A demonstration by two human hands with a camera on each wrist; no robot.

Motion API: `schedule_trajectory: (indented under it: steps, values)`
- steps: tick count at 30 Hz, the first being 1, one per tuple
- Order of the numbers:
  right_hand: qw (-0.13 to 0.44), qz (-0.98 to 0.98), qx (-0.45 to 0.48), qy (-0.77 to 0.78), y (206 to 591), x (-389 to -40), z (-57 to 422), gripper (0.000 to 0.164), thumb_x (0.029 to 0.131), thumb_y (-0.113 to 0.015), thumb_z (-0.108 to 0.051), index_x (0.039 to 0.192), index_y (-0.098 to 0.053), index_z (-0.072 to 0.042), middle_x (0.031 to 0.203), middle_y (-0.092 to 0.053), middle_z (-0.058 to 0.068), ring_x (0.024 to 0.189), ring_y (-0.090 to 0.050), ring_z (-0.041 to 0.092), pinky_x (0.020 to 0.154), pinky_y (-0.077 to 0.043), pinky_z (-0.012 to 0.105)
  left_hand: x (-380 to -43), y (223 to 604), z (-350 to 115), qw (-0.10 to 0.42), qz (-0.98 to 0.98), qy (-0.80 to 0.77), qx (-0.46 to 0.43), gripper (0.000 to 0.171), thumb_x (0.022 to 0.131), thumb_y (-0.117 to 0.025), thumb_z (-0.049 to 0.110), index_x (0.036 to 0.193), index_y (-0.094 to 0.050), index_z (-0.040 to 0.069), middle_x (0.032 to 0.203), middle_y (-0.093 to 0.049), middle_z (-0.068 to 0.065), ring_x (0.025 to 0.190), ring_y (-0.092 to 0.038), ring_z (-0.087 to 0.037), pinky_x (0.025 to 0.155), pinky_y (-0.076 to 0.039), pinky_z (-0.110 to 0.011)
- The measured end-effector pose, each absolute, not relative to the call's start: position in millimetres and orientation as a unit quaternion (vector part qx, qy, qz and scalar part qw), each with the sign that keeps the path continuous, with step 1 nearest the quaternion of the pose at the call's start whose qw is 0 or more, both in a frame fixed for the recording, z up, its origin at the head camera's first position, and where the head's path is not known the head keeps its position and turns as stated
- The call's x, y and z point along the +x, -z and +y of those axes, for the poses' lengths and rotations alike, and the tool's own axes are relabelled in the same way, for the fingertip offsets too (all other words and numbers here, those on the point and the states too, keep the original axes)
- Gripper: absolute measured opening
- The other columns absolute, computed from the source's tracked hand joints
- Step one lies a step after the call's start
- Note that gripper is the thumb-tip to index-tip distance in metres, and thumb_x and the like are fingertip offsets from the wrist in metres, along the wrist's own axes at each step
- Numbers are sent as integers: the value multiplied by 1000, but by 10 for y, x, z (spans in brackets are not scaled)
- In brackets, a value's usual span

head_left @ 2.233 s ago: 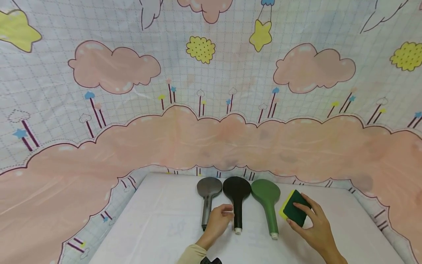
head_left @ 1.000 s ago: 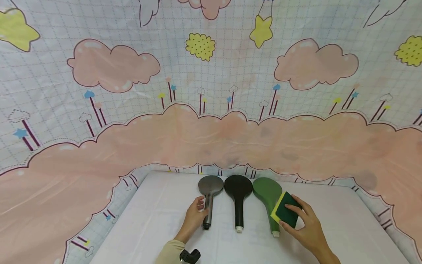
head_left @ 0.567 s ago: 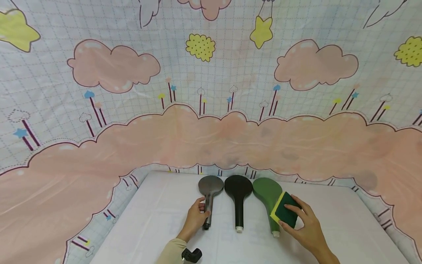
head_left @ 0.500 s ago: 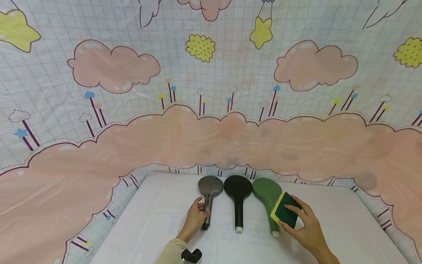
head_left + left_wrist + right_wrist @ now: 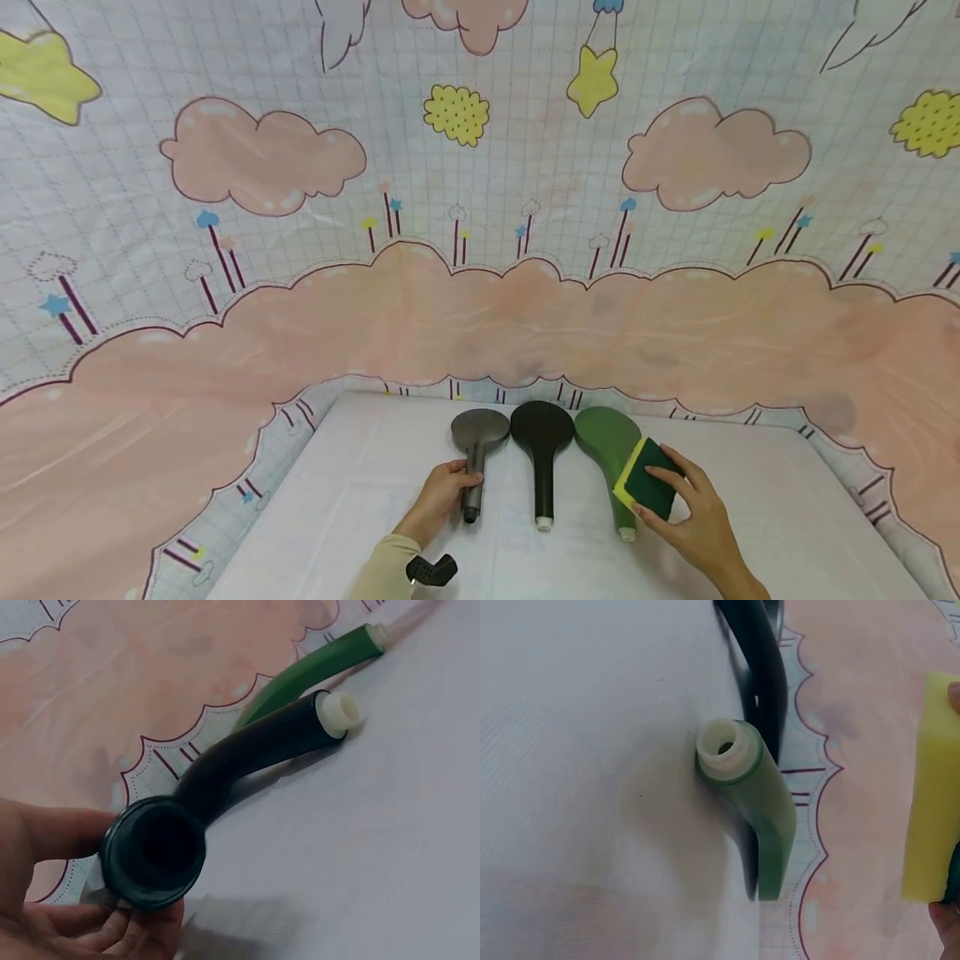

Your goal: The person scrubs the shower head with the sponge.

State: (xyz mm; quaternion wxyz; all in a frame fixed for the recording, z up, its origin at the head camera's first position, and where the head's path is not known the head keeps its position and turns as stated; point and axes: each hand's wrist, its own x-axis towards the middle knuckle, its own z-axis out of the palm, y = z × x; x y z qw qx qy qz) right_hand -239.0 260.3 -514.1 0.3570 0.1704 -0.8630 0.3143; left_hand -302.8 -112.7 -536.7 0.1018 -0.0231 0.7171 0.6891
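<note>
My left hand (image 5: 441,498) grips the handle of a grey handheld shower head (image 5: 480,429). In the left wrist view the dark hollow end of that handle (image 5: 154,851) faces the camera, with thumb and fingers around it. My right hand (image 5: 697,517) pinches a sponge (image 5: 651,481), dark green on one face and yellow on the other, by its edges. In the head view the sponge overlaps the handle of a green shower head (image 5: 606,433). Between the two lies a black shower head (image 5: 542,427). The right wrist view catches only the sponge's yellow side (image 5: 930,795) and some fingertips.
All three shower heads are in a row near the back of a white-covered table (image 5: 360,475). White threaded ends (image 5: 341,712) show on the black and green handles. A cloud-patterned cloth (image 5: 480,325) hangs behind. A black device (image 5: 432,571) sits at the left wrist.
My left hand has moved left from beside the black handle and taken hold of the grey shower head, whose head now tilts differently. My right hand has brought the sponge left, over the green one.
</note>
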Motion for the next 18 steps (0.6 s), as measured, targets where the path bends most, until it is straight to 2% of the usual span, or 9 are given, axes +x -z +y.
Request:
schedule_trajectory:
  steps: [5, 12, 18]
  values:
    - [358, -861, 173, -316, 5103, -2370, 2578, 59, 56, -94, -18, 110, -71, -16, 139, -54, 16, 133, -30, -11, 100, -20, -5, -3009, 5417, -1157, 108, 707, -699, -15, 60, 91, -64, 6, 138, -37, -20, 131, -56, -30, 110, -58, -22, 101, -44, -43]
    - [359, -860, 174, -319, 5042, -2359, 2560, 59, 56, -94, -17, 111, -71, -18, 140, -54, 14, 133, -33, -8, 99, -21, -5, -2974, 5405, -1147, 68, 712, -699, -3, 63, 88, -66, 5, 140, -38, -16, 134, -53, -30, 107, -58, -20, 92, -47, -34]
    - [367, -854, 177, -322, 4967, -2344, 2526, 60, 56, -94, -17, 112, -71, -18, 141, -54, 14, 133, -34, -7, 99, -22, -4, -2907, 5276, -1110, 70, 691, -719, 19, 69, 89, -66, 7, 144, -31, -15, 139, -47, -30, 110, -59, -19, 95, -47, -32]
